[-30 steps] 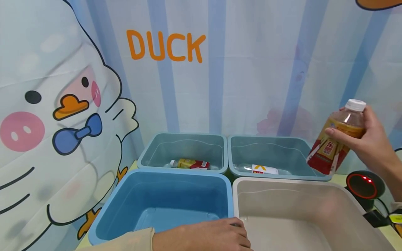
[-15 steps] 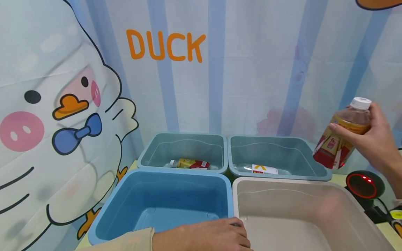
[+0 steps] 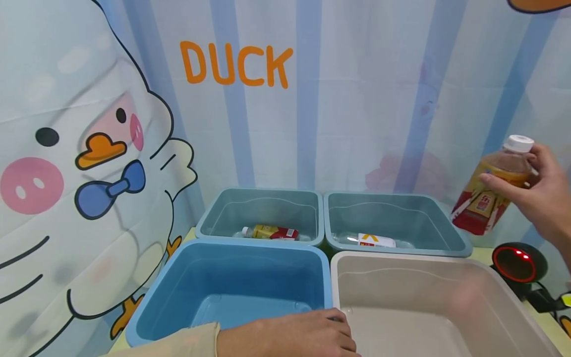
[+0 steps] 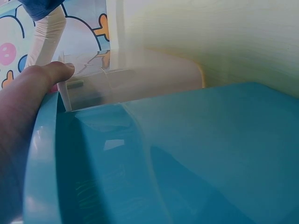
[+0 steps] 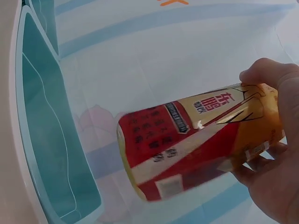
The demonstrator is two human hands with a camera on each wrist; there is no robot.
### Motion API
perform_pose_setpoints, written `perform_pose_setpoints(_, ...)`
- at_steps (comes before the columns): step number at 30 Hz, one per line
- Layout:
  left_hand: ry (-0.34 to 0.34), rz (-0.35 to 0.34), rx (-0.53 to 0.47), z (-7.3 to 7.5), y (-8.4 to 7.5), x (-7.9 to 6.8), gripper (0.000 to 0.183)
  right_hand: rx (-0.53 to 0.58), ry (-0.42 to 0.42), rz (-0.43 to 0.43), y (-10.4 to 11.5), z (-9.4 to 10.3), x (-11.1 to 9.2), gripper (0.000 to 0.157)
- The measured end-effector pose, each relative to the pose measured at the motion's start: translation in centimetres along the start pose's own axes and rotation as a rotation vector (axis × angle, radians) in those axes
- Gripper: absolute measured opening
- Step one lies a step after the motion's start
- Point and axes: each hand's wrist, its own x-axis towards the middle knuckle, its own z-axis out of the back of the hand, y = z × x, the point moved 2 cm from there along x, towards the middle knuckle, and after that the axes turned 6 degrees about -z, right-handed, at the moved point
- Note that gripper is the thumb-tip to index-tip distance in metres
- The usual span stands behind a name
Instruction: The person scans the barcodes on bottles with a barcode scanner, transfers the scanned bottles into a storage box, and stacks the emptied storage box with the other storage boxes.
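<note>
My right hand (image 3: 542, 193) holds a plastic drink bottle (image 3: 492, 193) up at the right. The bottle has a white cap (image 3: 519, 144) and a red and yellow label, and it leans with its cap end toward the upper right. In the right wrist view, the thumb (image 5: 268, 70) lies on one side of the label and fingers curl under the other. At the lower middle, my left hand (image 3: 294, 334) rests palm down over the edge where the blue bin (image 3: 229, 241) meets the beige bin (image 3: 415, 259). Its thumb (image 4: 58, 71) lies near the blue rim in the left wrist view.
Two teal bins stand behind. The left teal bin (image 3: 272, 192) holds a red and yellow bottle (image 3: 273, 232); the right teal bin (image 3: 383, 198) holds a bottle with a white label (image 3: 376, 241). A black scanner (image 3: 519, 263) with red lights stands beside the beige bin.
My right hand has moved the bottle to the right and slightly up, away from the right teal bin. The left hand has stayed where it was.
</note>
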Motion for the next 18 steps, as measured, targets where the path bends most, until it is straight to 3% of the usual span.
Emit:
perform_pose_setpoints(8, -0.013, 0.003, 0.004, 0.1, -0.1, 0.0, 0.054, -0.045, 0.019, 0.003, -1.6, 0.7, 0.3, 0.066)
perform_pose_setpoints(11, -0.012, 0.003, 0.005, 0.1, -0.2, 0.0, 0.053, 0.026, 0.058, 0.01, -3.9, 1.0, 1.4, 0.067)
perform_pose_setpoints(12, -0.01, 0.003, 0.007, 0.1, -0.2, 0.0, 0.053, 0.128, 0.09, 0.059, -5.0, 1.2, 2.0, 0.068)
perform_pose_setpoints(15, -0.006, 0.009, 0.002, 0.2, -0.1, 0.0, 0.054, 0.227, 0.134, 0.068, -6.1, 1.5, 2.5, 0.068)
perform_pose_setpoints(18, -0.002, 0.011, -0.004, 0.2, -0.1, 0.0, 0.056, 0.197, 0.094, 0.04, -5.7, 1.7, 2.2, 0.067)
